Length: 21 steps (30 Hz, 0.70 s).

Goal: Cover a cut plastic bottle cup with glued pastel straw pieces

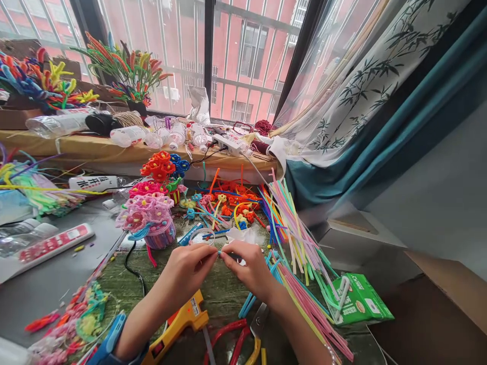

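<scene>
Above the green table, the fingertips of my left hand and my right hand meet in a pinch. Between them shows a tiny bit of a blue pipe cleaner, mostly covered by the fingers. Below my left forearm lies a yellow glue gun. Scissors with red handles lie between my forearms. Blue pipe cleaners rest under my right wrist. A woven pot of pink pipe-cleaner flowers stands beyond my left hand, with a roll of clear tape nearby.
Long pastel pipe cleaners spread along the right, beside a green packet. Orange flower pieces crowd the table's back. Plastic bottles and a power strip line the windowsill. An open cardboard box stands at right.
</scene>
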Each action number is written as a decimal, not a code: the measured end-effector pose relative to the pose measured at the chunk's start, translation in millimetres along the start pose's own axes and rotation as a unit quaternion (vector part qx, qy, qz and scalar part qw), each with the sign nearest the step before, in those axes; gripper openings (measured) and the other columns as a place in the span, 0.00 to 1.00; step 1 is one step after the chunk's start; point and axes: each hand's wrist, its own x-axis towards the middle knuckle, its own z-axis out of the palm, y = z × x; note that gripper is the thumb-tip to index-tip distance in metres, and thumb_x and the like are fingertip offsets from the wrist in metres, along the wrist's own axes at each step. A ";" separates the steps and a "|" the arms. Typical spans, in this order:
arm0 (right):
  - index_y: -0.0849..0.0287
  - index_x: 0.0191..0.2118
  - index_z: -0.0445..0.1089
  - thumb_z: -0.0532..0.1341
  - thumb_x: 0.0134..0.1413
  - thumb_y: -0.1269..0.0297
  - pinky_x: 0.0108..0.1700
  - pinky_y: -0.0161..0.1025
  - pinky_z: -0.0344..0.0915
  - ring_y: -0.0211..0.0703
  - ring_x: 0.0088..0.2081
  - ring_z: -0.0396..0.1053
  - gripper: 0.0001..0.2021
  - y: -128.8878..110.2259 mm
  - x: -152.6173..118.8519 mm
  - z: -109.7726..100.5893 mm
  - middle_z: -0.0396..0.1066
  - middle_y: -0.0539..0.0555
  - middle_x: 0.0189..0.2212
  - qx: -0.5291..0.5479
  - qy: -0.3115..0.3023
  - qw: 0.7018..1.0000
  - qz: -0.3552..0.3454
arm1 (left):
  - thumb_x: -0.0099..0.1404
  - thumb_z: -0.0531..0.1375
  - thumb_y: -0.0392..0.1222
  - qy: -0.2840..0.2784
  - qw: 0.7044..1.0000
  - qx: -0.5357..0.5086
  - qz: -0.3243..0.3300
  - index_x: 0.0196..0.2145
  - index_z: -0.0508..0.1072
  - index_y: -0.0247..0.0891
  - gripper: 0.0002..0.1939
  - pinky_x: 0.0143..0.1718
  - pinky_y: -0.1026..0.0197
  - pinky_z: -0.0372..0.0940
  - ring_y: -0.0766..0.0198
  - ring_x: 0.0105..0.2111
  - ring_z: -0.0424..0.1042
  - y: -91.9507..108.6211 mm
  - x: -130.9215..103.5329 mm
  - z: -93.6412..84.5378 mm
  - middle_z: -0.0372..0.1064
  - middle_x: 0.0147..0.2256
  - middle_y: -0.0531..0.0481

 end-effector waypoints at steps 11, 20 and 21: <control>0.58 0.33 0.74 0.51 0.68 0.66 0.33 0.38 0.59 0.43 0.29 0.67 0.16 -2.1 -11.5 16.9 0.71 0.54 0.26 -0.122 0.037 0.989 -0.070 | 0.69 0.50 0.31 0.103 0.968 0.197 0.117 0.28 0.71 0.36 0.15 0.27 0.67 0.67 0.66 0.23 0.73 11.5 -7.5 8.7 0.72 0.24 0.50; 0.61 0.37 0.75 0.56 0.65 0.67 0.35 0.36 0.64 0.42 0.31 0.71 0.10 -2.8 -9.5 20.5 0.75 0.55 0.29 -0.012 0.102 0.993 -0.055 | 0.69 0.54 0.35 0.094 0.991 0.084 0.045 0.32 0.75 0.34 0.12 0.29 0.66 0.68 0.65 0.25 0.74 7.1 -7.9 2.6 0.75 0.27 0.49; 0.61 0.36 0.76 0.57 0.64 0.67 0.35 0.35 0.65 0.41 0.31 0.72 0.10 -4.0 -8.8 19.4 0.75 0.55 0.29 0.005 0.101 0.994 -0.050 | 0.69 0.55 0.37 0.077 0.997 0.016 -0.010 0.32 0.76 0.34 0.11 0.28 0.67 0.67 0.66 0.24 0.74 6.4 -7.5 0.5 0.75 0.26 0.50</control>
